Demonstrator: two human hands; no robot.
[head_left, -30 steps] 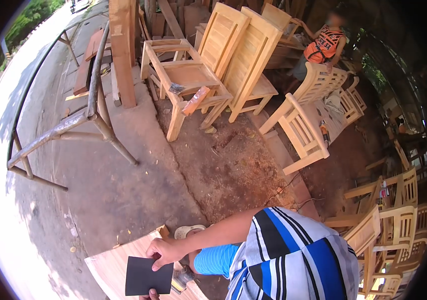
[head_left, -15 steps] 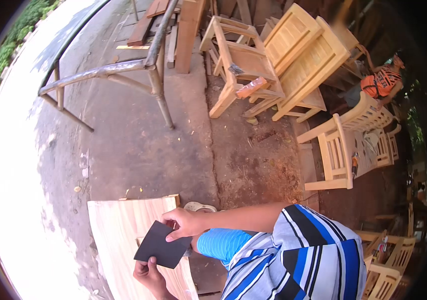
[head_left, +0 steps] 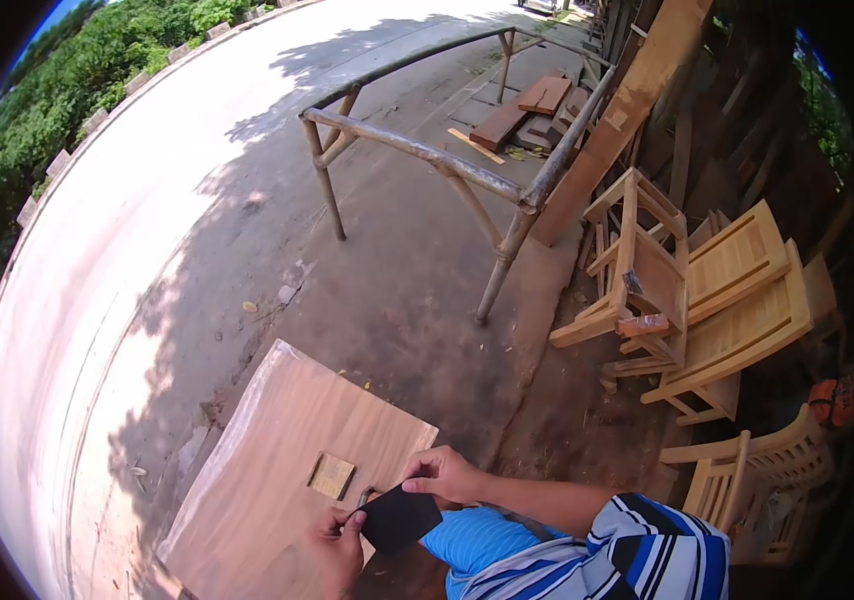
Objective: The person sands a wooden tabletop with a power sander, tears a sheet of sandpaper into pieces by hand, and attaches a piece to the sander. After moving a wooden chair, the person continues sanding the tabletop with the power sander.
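Dark sheet gripped between two hands

In the head view, the right hand (head_left: 444, 474) pinches the dark sheet (head_left: 400, 519) at its upper edge; the left hand (head_left: 339, 541) pinches its left corner. The sheet is held at the right edge of the wooden board (head_left: 277, 450), near a small yellowish block (head_left: 331, 476) lying on it.

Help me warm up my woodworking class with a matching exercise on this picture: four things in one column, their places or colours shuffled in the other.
1. dark sheet
2. leafy bushes
3. striped sleeve
4. pole frame

A. blue, white and black
B. standing on the near side of the road
C. on the far side of the road
D. held by the left hand and right hand

Pairs: 1-D, 2-C, 3-A, 4-B
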